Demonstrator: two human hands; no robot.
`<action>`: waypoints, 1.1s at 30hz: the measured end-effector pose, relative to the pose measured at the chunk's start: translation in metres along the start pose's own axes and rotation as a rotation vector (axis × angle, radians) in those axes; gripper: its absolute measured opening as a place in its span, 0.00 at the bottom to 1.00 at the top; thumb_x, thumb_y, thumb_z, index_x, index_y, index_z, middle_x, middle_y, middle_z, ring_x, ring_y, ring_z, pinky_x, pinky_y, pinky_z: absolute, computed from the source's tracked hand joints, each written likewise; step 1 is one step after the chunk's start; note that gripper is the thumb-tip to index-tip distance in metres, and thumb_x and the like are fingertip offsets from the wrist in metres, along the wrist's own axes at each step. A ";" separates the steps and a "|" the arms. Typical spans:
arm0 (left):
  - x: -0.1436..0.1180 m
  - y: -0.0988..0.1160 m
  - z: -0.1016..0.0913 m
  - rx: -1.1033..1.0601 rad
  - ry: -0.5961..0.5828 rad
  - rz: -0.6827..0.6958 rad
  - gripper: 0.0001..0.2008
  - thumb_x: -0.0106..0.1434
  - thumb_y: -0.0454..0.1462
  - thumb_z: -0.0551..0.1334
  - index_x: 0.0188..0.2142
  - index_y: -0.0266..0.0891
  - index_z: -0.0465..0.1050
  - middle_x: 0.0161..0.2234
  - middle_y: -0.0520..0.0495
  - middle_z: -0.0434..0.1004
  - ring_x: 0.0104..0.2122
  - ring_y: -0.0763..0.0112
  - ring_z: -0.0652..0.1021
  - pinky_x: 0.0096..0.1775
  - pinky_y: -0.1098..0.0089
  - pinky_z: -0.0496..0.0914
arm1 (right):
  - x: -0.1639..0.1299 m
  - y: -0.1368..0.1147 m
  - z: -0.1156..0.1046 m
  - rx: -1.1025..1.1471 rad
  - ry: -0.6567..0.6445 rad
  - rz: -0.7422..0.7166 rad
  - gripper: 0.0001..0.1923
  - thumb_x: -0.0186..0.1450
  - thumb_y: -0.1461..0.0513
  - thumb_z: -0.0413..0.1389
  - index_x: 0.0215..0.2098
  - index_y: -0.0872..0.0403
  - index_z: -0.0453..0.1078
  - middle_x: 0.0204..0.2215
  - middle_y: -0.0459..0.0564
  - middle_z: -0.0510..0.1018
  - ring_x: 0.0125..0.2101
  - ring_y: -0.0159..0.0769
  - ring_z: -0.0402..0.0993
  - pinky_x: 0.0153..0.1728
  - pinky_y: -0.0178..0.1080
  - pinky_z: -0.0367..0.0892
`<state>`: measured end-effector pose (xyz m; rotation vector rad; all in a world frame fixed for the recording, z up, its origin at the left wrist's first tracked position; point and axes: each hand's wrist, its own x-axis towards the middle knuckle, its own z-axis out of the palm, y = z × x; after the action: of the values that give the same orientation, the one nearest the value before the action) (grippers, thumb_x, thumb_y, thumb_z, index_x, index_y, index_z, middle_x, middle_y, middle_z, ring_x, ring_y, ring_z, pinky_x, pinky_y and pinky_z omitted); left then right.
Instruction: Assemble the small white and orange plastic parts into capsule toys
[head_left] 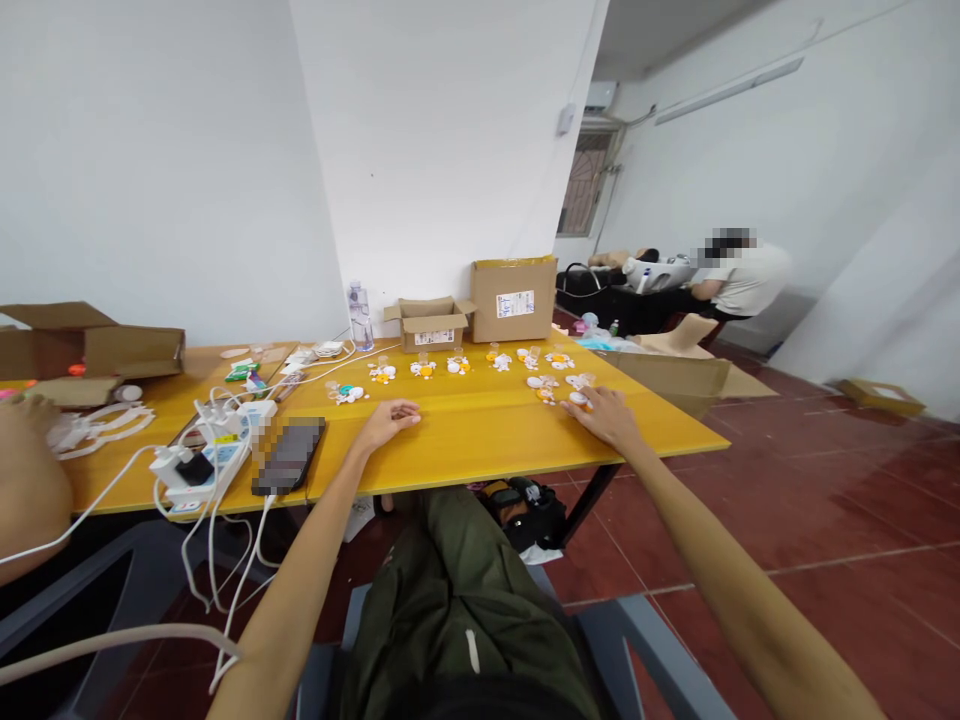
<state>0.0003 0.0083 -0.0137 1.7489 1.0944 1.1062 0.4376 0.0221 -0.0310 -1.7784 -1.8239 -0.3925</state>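
Note:
My left hand (390, 420) rests on the yellow table with fingers loosely bent and apart, holding nothing that I can see. Farther right, my right hand (607, 415) reaches with spread fingers to a small pile of white and orange plastic pieces (579, 398). Its fingertips touch or cover a round white piece there. Just left of that pile lies another cluster of white and orange pieces (544, 388). Similar small piles, some with clear cups, stand in a row behind, among them one with a teal piece (346, 391).
An open small carton (431, 325), a taller box (514, 302) and a water bottle (360, 318) line the wall. At left are a phone (291, 455), a power strip (225, 455) with cables, and another person's arm (30, 480). A seated person (750, 275) is far right.

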 end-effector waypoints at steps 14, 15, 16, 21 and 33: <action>-0.001 0.002 0.002 0.012 0.010 -0.003 0.15 0.52 0.44 0.73 0.35 0.39 0.79 0.34 0.45 0.83 0.40 0.61 0.81 0.49 0.60 0.75 | 0.009 -0.108 0.030 0.080 -0.014 -0.334 0.14 0.69 0.51 0.53 0.36 0.52 0.72 0.39 0.59 0.79 0.45 0.51 0.73 0.47 0.48 0.68; -0.001 0.002 0.002 0.014 0.010 -0.004 0.15 0.52 0.44 0.73 0.35 0.39 0.79 0.35 0.45 0.83 0.40 0.61 0.81 0.48 0.60 0.75 | 0.015 -0.114 0.035 0.086 -0.012 -0.334 0.14 0.69 0.51 0.53 0.36 0.52 0.72 0.38 0.59 0.79 0.44 0.51 0.73 0.47 0.48 0.68; -0.001 0.002 0.002 0.015 0.009 -0.005 0.14 0.52 0.45 0.73 0.35 0.39 0.79 0.35 0.45 0.83 0.40 0.61 0.81 0.48 0.60 0.75 | 0.021 -0.119 0.040 0.087 -0.008 -0.329 0.14 0.69 0.51 0.53 0.37 0.52 0.73 0.39 0.59 0.79 0.44 0.51 0.73 0.46 0.48 0.68; -0.002 -0.002 0.004 0.015 0.016 0.002 0.14 0.53 0.45 0.72 0.35 0.39 0.79 0.35 0.45 0.83 0.40 0.61 0.81 0.48 0.60 0.75 | 0.051 -0.122 0.058 0.066 -0.009 -0.261 0.15 0.68 0.52 0.54 0.42 0.54 0.74 0.40 0.63 0.79 0.44 0.54 0.72 0.45 0.51 0.69; -0.004 -0.006 0.007 0.040 0.039 0.008 0.14 0.53 0.45 0.72 0.35 0.39 0.80 0.34 0.46 0.83 0.37 0.62 0.81 0.45 0.62 0.76 | 0.076 -0.103 0.077 0.048 -0.007 -0.285 0.16 0.69 0.53 0.53 0.46 0.54 0.72 0.43 0.62 0.77 0.47 0.54 0.71 0.49 0.54 0.67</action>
<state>0.0042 0.0055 -0.0223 1.7710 1.1409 1.1343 0.3246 0.1202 -0.0317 -1.4926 -2.0801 -0.4465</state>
